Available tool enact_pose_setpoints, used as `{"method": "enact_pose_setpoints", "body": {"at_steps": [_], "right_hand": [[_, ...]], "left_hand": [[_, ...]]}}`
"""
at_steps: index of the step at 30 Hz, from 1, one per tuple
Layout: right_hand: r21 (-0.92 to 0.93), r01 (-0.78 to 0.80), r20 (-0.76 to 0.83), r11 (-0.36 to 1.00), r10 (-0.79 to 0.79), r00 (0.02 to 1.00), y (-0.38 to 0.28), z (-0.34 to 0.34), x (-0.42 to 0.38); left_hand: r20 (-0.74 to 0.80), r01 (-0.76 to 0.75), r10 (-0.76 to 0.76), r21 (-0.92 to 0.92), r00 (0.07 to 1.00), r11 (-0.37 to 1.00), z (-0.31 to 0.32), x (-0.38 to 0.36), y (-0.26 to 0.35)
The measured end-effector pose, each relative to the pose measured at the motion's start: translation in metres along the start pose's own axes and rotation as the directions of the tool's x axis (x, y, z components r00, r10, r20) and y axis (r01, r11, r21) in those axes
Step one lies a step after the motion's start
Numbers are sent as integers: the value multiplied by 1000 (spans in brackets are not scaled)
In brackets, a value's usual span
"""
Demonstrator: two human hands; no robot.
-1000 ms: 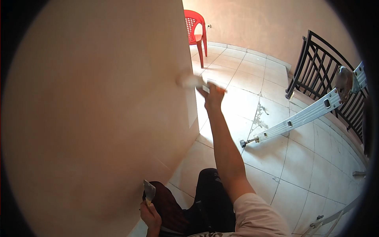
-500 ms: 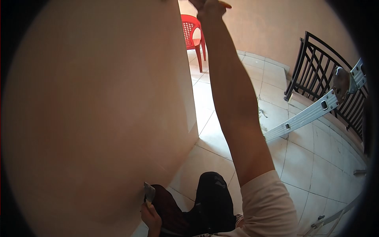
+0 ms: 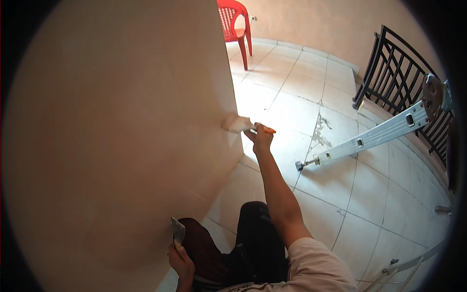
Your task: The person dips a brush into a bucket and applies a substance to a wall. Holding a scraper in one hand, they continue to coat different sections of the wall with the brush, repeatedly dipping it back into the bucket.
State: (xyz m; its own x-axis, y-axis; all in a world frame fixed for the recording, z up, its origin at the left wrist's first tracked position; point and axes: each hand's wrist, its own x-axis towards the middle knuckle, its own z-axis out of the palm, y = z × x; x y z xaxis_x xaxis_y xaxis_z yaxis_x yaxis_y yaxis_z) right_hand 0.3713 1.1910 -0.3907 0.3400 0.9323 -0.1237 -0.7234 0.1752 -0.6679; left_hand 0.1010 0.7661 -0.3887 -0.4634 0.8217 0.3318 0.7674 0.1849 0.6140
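My right hand (image 3: pixel 263 138) is closed round the orange handle of a putty knife (image 3: pixel 238 123). Its pale, wide blade is smeared by motion and lies at the edge of the plastered wall (image 3: pixel 126 121); whether it touches cannot be told. Low down beside my knees, my left hand (image 3: pixel 182 263) grips a smaller scraper (image 3: pixel 178 231) by its yellowish handle. The scraper's grey metal blade points up, close to the wall surface. A lighter patch shows on the wall's corner just below the right hand's blade.
A red plastic chair (image 3: pixel 235 27) stands beyond the wall's corner. To the right, an aluminium ladder leg (image 3: pixel 374 134) slants down to the tiled floor (image 3: pixel 331 194), near a black metal railing (image 3: pixel 396 78). Another metal frame (image 3: pixel 404 267) is at the lower right.
My right hand has come down from the top of the view to the wall's edge, bringing the orange-handled putty knife into sight. My left hand stays low with the scraper. The view has shifted slightly.
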Motion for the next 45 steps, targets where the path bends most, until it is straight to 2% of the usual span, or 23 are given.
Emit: {"method": "enact_pose_setpoints", "body": {"at_steps": [2,6,7,8,10,12,13,14,15,16,17,18,20,22,23,25,28,31,36,40,41,43,45], "right_hand": [[-175,-93,-103,980,76,992,38,-51,1],[-568,-54,-124,821,-21,992,77,-75,7],[-762,7,-69,647,-92,993,74,-69,9],[-697,-30,-124,717,-78,989,96,-73,32],[-704,-73,-156,707,-54,986,62,-27,23],[-576,109,19,810,-119,993,41,-1,42],[-333,186,100,924,-161,982,6,24,35],[-61,282,260,957,-258,930,-38,45,22],[78,415,311,906,-418,853,-62,62,26],[197,395,349,897,-441,827,-83,74,32],[240,318,443,917,-395,805,-99,85,33],[225,273,457,935,-349,818,-112,96,21],[240,231,455,943,-320,831,-88,86,41],[333,86,508,939,-256,823,-34,40,68],[281,101,528,954,-242,814,-5,8,76],[250,-5,288,968,-70,955,41,-46,55],[40,-69,13,997,69,998,107,-139,47],[-249,-81,-136,965,48,990,146,-192,60],[-558,-99,-231,824,-40,972,182,-200,74],[-628,-147,-217,764,8,976,205,-184,81],[-555,-193,-272,809,43,961,208,-176,81],[-338,-95,-143,937,49,989,198,-179,85],[-115,-9,-13,993,8,1000,170,-183,84]], "left_hand": [[18,-17,17,20,1000,1000,-1,-1,-3],[38,5,-5,-2,999,1000,-4,-2,0],[42,18,-18,-8,999,1000,-6,-4,0],[41,32,-31,-13,999,999,-6,-6,1],[33,55,-55,-15,998,998,-10,-9,0],[9,61,-61,-15,998,998,-14,-10,-6],[11,72,-72,-17,997,997,-15,-16,-8],[15,88,-88,-21,996,996,-16,-20,-6],[15,101,-100,-25,995,995,-17,-18,-3],[17,110,-110,-26,994,994,-17,-18,-2],[17,123,-122,-32,992,992,-15,-18,-4],[13,131,-130,-38,991,991,-13,-18,-6],[27,153,-152,-51,988,987,-13,-18,-8],[55,193,-189,-59,980,980,-15,-18,-5],[49,180,-177,-52,983,982,-15,-20,-5],[40,152,-151,-37,988,988,-17,-25,-8],[51,181,-179,-37,983,983,-19,-28,-8],[4,163,-164,42,987,986,-16,-32,-15],[-16,219,-219,28,976,975,-26,-56,-39],[-76,225,-222,39,972,973,-27,-59,-32],[-94,233,-230,32,969,972,-25,-59,-32],[-118,256,-251,29,961,966,-27,-60,-30],[-107,255,-251,21,962,967,-28,-58,-32]]}}
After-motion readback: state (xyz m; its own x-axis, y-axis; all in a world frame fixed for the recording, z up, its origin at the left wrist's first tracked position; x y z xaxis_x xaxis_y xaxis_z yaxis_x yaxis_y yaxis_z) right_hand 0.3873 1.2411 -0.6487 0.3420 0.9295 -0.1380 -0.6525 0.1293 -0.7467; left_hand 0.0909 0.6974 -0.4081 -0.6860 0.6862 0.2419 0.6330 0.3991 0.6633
